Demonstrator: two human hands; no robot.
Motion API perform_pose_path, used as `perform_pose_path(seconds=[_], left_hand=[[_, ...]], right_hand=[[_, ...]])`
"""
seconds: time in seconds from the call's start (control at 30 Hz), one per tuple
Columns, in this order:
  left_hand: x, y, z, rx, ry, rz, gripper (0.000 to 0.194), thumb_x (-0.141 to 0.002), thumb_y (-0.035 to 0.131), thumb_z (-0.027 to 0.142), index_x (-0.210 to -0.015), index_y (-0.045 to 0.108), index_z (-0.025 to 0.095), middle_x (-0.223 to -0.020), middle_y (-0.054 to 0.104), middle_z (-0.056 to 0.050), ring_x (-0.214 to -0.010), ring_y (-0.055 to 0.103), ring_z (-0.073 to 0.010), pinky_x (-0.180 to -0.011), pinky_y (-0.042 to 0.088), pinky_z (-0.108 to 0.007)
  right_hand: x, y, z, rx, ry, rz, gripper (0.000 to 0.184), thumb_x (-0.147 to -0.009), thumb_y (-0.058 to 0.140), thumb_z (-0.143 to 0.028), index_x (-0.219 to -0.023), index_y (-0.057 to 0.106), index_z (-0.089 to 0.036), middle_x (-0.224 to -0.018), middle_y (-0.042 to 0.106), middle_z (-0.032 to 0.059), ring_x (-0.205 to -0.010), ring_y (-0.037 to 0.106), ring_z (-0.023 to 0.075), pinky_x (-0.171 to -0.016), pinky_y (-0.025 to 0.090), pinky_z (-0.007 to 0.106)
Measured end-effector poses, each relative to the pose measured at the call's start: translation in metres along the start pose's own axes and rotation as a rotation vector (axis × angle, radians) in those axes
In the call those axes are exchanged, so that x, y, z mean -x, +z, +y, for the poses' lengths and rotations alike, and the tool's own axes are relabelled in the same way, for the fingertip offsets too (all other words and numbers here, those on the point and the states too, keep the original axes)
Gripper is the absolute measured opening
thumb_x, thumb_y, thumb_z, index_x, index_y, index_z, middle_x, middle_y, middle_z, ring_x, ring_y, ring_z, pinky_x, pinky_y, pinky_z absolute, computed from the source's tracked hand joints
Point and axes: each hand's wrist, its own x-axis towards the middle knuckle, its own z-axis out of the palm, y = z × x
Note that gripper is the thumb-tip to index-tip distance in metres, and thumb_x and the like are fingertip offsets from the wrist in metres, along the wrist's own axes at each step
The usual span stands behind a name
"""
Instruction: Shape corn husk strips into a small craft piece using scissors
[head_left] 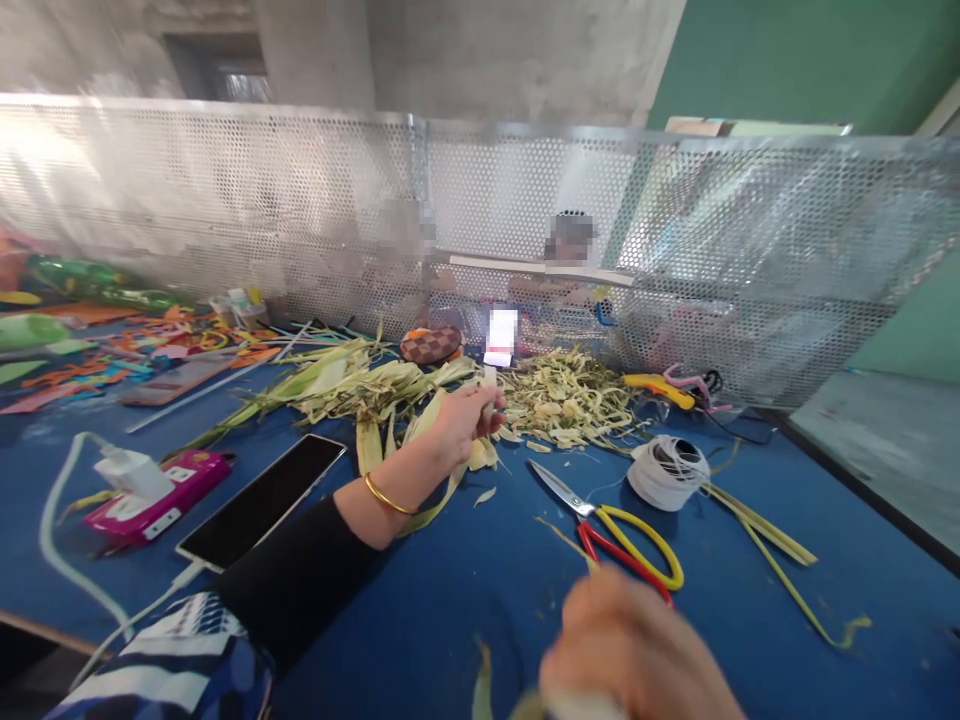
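Observation:
My left hand reaches over the middle of the table, fingers pinched on a pale strip of corn husk. Behind and to its left lies a heap of long green-yellow corn husks; to its right is a pile of shredded husk scraps. My right hand, smeared by motion, is curled at the bottom edge. Pale corn husk shows below and beside it, partly cut off by the frame. Scissors with yellow and red handles lie just beyond the right hand.
A spool of white string stands right of the scissors, near loose stalks. A phone and pink power strip with cables lie left. A perforated metal screen bounds the back; a lit phone stands before it.

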Motion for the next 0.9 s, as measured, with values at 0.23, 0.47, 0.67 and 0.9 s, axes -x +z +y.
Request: perform_pose_path(seconds=[0.23, 0.47, 0.67, 0.9], left_hand=[[0.032, 0.018, -0.005, -0.165, -0.154, -0.337, 0.013, -0.083, 0.058, 0.021, -0.075, 0.066, 0.015, -0.078, 0.071, -0.004, -0.06, 0.064, -0.0106, -0.049, 0.046, -0.018], [0.047, 0.025, -0.016, -0.273, -0.159, -0.463, 0.019, -0.076, 0.065, 0.032, -0.069, 0.065, 0.014, -0.068, 0.065, -0.004, -0.053, 0.056, -0.0085, -0.038, 0.028, -0.017], [0.054, 0.026, -0.025, -0.378, -0.073, -0.463, 0.014, -0.066, 0.07, 0.028, -0.067, 0.064, 0.015, -0.054, 0.057, 0.002, -0.044, 0.043, -0.0061, -0.039, 0.024, -0.019], [0.055, 0.028, -0.03, -0.437, -0.04, -0.439, 0.011, -0.068, 0.067, 0.024, -0.062, 0.061, 0.016, -0.049, 0.054, 0.004, -0.04, 0.036, -0.0044, -0.04, 0.022, -0.02]], right_hand=[[-0.034, -0.017, 0.061, -0.554, 0.944, 0.346, 0.036, -0.066, 0.073, -0.045, -0.059, 0.05, -0.019, -0.042, 0.025, -0.0106, -0.039, 0.017, 0.004, -0.039, 0.011, 0.022], [-0.03, -0.016, 0.08, -0.548, 1.009, 0.354, 0.041, -0.06, 0.076, -0.046, -0.058, 0.046, -0.019, -0.041, 0.025, -0.0113, -0.039, 0.017, 0.0033, -0.041, 0.007, 0.023], [-0.031, -0.015, 0.083, -0.489, 0.969, 0.39, 0.04, -0.061, 0.075, -0.048, -0.057, 0.048, -0.018, -0.043, 0.026, -0.0108, -0.042, 0.017, 0.0042, -0.042, 0.009, 0.023], [-0.029, -0.009, 0.081, -0.557, 0.939, 0.503, 0.038, -0.063, 0.075, -0.048, -0.061, 0.05, -0.019, -0.044, 0.023, -0.0114, -0.042, 0.016, 0.0049, -0.041, 0.01, 0.023]])
